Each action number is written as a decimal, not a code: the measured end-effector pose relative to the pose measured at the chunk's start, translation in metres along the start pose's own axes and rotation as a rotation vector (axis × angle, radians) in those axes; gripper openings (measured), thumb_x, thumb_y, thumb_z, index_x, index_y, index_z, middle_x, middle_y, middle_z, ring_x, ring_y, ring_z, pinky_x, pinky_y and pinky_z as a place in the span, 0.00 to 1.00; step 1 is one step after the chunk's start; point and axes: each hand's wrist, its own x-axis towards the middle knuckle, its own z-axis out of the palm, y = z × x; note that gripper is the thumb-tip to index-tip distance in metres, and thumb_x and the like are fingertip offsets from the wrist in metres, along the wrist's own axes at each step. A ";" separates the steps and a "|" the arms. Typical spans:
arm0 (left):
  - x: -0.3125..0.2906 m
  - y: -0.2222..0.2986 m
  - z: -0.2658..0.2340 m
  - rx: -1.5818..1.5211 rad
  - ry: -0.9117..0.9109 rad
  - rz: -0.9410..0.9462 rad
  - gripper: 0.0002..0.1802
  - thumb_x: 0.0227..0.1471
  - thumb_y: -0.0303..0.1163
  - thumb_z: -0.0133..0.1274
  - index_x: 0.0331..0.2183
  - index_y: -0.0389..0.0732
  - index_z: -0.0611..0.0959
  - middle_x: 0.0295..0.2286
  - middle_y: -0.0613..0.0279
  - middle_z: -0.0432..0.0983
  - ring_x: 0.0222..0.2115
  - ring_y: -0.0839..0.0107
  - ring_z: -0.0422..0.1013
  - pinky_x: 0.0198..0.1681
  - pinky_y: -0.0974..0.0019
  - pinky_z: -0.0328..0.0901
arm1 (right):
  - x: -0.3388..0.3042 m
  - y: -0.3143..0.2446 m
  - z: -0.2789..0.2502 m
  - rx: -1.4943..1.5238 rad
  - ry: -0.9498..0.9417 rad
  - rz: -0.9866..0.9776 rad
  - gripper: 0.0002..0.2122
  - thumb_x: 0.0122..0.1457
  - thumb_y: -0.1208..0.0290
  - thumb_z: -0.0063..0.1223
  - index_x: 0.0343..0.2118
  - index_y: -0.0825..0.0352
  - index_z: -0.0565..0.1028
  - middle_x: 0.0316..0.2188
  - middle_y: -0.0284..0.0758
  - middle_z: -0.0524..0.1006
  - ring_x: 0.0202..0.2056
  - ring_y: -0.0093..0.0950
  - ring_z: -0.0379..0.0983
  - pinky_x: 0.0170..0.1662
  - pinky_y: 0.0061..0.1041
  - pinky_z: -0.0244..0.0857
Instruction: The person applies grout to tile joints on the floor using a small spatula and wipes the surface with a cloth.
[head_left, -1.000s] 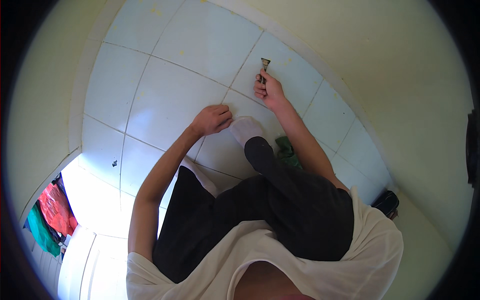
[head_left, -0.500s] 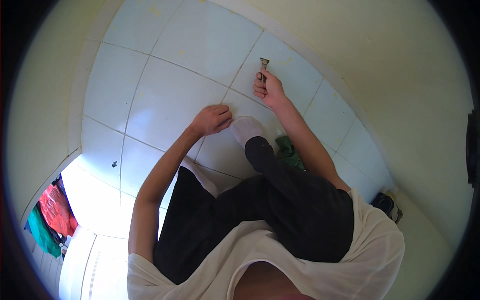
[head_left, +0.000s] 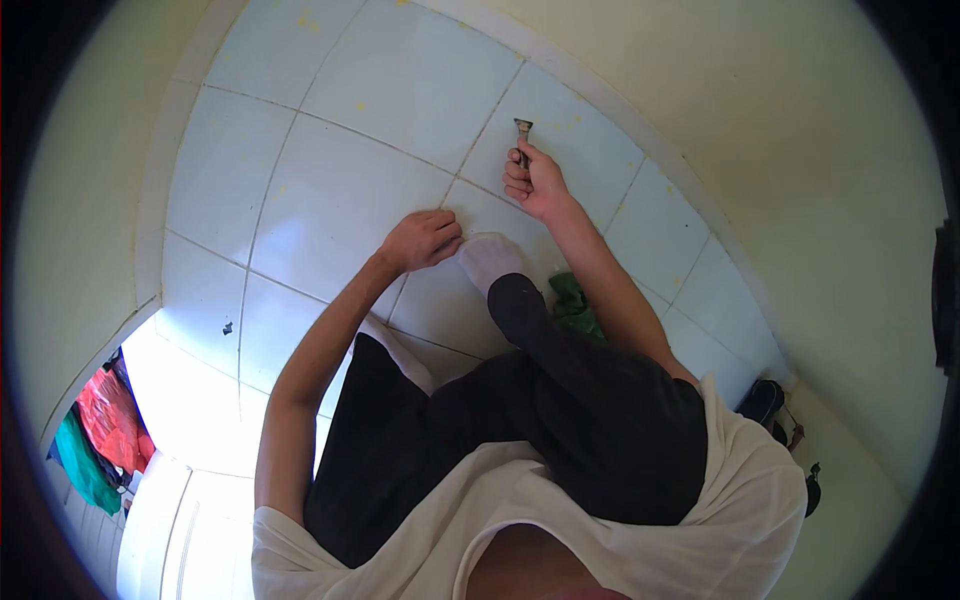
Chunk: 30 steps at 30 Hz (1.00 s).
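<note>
Looking down through the head camera, I see the right hand (head_left: 535, 182) wrapped in a closed grip around the handle of a small metal scraper (head_left: 522, 135), whose flat head points away from me and sits right on the grout line (head_left: 480, 135) between two pale floor tiles (head_left: 400, 90), close to the skirting at the foot of the cream wall (head_left: 760, 150). The left hand (head_left: 420, 240) is curled into a loose fist, knuckles pressed to the floor beside a grout joint; it holds nothing that I can make out and seems only to prop me up. A foot in a white sock (head_left: 490, 262) rests on the tiles between the two arms, and a crumpled green cloth (head_left: 572, 305) lies just beside the right forearm.

My reading is that the scraping of the joint is under way, with the tool at the far end of the line near the wall. The next stroke, as I judge it, calls for keeping the blade seated in the groove and drawing it along the joint with steady downward pressure, the left fist bearing the weight.
</note>
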 end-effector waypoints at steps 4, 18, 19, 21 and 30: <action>0.000 -0.001 0.001 -0.002 0.004 0.001 0.09 0.51 0.31 0.61 0.30 0.42 0.76 0.27 0.60 0.69 0.28 0.58 0.72 0.32 0.57 0.70 | 0.005 -0.006 -0.005 0.002 -0.013 -0.060 0.18 0.74 0.52 0.39 0.28 0.57 0.65 0.13 0.21 0.50 0.14 0.19 0.42 0.17 0.25 0.38; -0.001 0.000 -0.001 0.011 0.011 0.001 0.09 0.51 0.31 0.60 0.28 0.42 0.75 0.27 0.60 0.69 0.29 0.60 0.72 0.33 0.57 0.70 | -0.002 -0.004 0.008 0.097 0.063 0.027 0.19 0.74 0.52 0.38 0.27 0.57 0.64 0.14 0.22 0.50 0.14 0.19 0.41 0.17 0.25 0.37; 0.000 0.001 0.000 0.009 0.012 0.004 0.09 0.51 0.31 0.61 0.28 0.42 0.75 0.27 0.60 0.69 0.29 0.60 0.72 0.33 0.57 0.70 | -0.002 -0.005 0.006 0.069 0.032 0.041 0.19 0.74 0.52 0.38 0.27 0.57 0.64 0.14 0.22 0.50 0.14 0.19 0.41 0.18 0.25 0.37; 0.002 0.000 0.000 0.013 0.004 0.005 0.09 0.51 0.31 0.61 0.28 0.42 0.75 0.27 0.60 0.69 0.29 0.60 0.72 0.33 0.57 0.70 | 0.001 -0.006 0.005 0.080 0.058 -0.029 0.19 0.74 0.51 0.39 0.27 0.57 0.64 0.14 0.22 0.50 0.14 0.19 0.41 0.18 0.25 0.37; 0.002 0.000 0.001 0.008 0.001 0.004 0.09 0.51 0.31 0.61 0.29 0.42 0.76 0.27 0.60 0.69 0.28 0.59 0.72 0.33 0.57 0.70 | 0.001 -0.010 0.006 0.053 0.041 0.004 0.19 0.74 0.52 0.38 0.27 0.57 0.63 0.14 0.21 0.49 0.15 0.19 0.41 0.18 0.25 0.37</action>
